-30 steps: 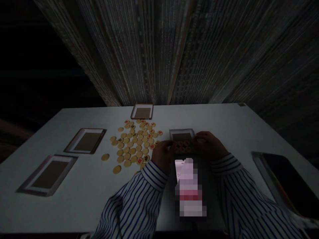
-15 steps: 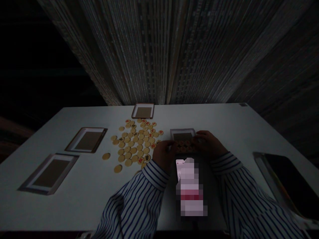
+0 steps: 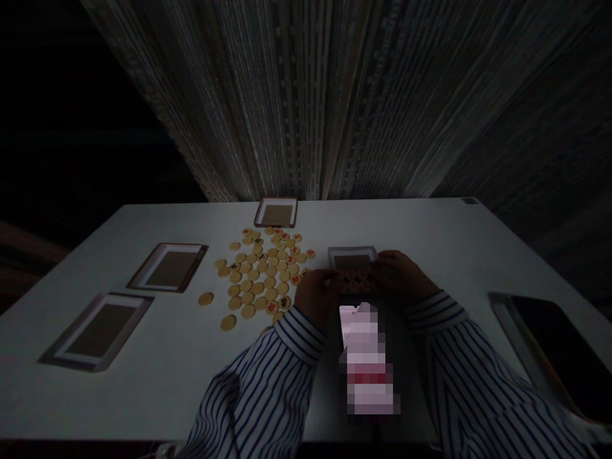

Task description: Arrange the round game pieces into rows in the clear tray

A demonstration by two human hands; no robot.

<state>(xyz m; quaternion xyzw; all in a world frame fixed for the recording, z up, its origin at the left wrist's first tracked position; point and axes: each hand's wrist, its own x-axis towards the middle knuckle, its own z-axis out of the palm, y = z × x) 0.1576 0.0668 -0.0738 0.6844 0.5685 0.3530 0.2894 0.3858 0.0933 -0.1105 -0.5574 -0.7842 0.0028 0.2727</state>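
Observation:
A shallow box lies in front of me, with several round wooden Chinese chess pieces in rows in its near part. My left hand is closed at the box's left edge, fingers bent and partly in shadow. At the right edge my right hand is closed around the side, its fingertips by the pieces. To the left of my left hand spreads a loose pile of Chinese chess pieces, some showing red or black characters, others plain side up.
Just below the box lies a lit phone, its screen pixelated. Three more shallow boxes stand left and behind: a near one, a middle one and a far one. A dark flat device lies at right on the white table.
The whole view has shifted very slightly. Both hands stay at the box, and its near rows of pieces show a little more plainly. The loose pile looks the same.

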